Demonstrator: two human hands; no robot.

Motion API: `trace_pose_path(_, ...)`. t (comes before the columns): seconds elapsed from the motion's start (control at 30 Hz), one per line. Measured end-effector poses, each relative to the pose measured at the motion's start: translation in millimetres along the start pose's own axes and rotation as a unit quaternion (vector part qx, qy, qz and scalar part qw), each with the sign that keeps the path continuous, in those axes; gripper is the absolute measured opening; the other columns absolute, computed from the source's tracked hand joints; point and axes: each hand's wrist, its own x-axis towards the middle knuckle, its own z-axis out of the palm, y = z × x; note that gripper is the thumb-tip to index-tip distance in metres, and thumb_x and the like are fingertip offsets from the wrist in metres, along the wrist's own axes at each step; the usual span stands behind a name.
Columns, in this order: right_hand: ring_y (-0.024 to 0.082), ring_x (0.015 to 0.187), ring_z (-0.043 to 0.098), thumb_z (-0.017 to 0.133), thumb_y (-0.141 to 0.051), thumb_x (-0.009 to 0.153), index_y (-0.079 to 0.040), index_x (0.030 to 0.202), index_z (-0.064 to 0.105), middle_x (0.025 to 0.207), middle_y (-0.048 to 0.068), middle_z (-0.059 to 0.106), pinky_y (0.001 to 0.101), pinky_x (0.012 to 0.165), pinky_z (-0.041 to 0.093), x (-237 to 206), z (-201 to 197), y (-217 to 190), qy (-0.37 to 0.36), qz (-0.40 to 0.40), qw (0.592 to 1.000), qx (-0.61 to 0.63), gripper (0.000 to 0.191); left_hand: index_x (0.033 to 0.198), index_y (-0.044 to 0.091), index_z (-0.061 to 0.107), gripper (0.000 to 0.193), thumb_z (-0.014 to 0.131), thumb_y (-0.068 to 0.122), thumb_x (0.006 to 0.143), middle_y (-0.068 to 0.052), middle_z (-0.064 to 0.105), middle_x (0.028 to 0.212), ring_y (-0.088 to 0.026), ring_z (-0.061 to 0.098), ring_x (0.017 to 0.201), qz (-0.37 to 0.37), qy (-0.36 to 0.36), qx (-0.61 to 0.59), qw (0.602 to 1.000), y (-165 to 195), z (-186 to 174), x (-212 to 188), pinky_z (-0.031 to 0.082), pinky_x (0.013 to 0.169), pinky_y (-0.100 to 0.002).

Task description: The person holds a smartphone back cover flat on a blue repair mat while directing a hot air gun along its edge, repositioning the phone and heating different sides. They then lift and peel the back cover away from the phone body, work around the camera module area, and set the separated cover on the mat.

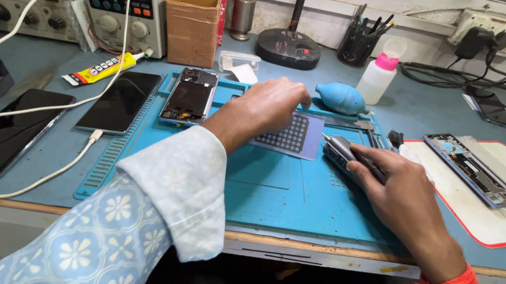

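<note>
One yellow glue tube (101, 68) nr left hand (264, 108).

Blue-topped bench (23, 157) w/ wood front edge, grey drawer front below. Wall (347, 18) behind is rough, stained whitish plaster (white ledge running along it), w/ a white power strip (499, 31) at upper right, plugs and black cables hanging off. Light is even, no hard shadows.
</note>
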Motion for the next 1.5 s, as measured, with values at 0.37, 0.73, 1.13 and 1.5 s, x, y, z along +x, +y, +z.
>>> trace_pose_path(0.37, 0.017, 0.068, 0.073, 0.081, -0.022, 0.084, -0.007, 0.095, 0.083, 0.084, 0.012, 0.078, 0.0321, 0.064, 0.055, -2.6, -17.7, 10.4, 0.032, 0.073, 0.997, 0.013, 0.019, 0.127, 0.015, 0.066, 0.044, 0.073, 0.033, 0.088, -0.014, 0.069, 0.120, -0.032, 0.062, 0.117, 0.021, 0.046, -0.065, 0.997, 14.4, -45.3, -53.2, 0.050, 0.097, -0.046)
trace_pose_path(0.73, 0.017, 0.074, 0.073, 0.074, -0.017, 0.093, -0.004, 0.110, 0.077, 0.085, 0.010, 0.079, 0.0305, 0.066, 0.055, 0.3, -34.1, 6.7, 0.049, 0.075, 0.992, 0.089, 0.022, 0.126, 0.008, 0.068, 0.045, 0.072, 0.031, 0.088, -0.012, 0.075, 0.115, -0.026, 0.073, 0.102, 0.003, 0.089, -0.182, 0.979, 16.4, -84.3, -159.0, 0.056, 0.087, -0.040)
trace_pose_path(1.13, 0.049, 0.139, 0.039, 0.062, -0.062, 0.088, -0.002, 0.151, 0.041, 0.149, 0.036, 0.041, 0.0522, 0.109, 0.033, -79.5, -1.9, -39.1, -0.144, -0.091, 0.976, -0.132, 0.089, 0.149, -0.002, 0.042, 0.082, 0.048, 0.061, 0.095, -0.022, 0.042, 0.156, -0.036, 0.035, 0.145, -0.108, 0.026, -0.025, 0.994, 1.6, -37.5, -235.3, 0.029, 0.113, -0.045)
trace_pose_path(1.5, 0.044, 0.156, 0.025, 0.046, -0.059, 0.106, 0.003, 0.161, 0.022, 0.168, 0.034, 0.026, 0.0461, 0.120, 0.024, -45.8, 42.0, -113.9, -0.215, -0.171, 0.930, 0.246, 0.087, 0.155, -0.005, 0.030, 0.094, 0.027, 0.071, 0.099, -0.028, 0.027, 0.164, -0.038, 0.021, 0.155, -0.042, -0.054, -0.204, 0.977, 34.8, -16.7, -199.9, 0.016, 0.124, -0.044)
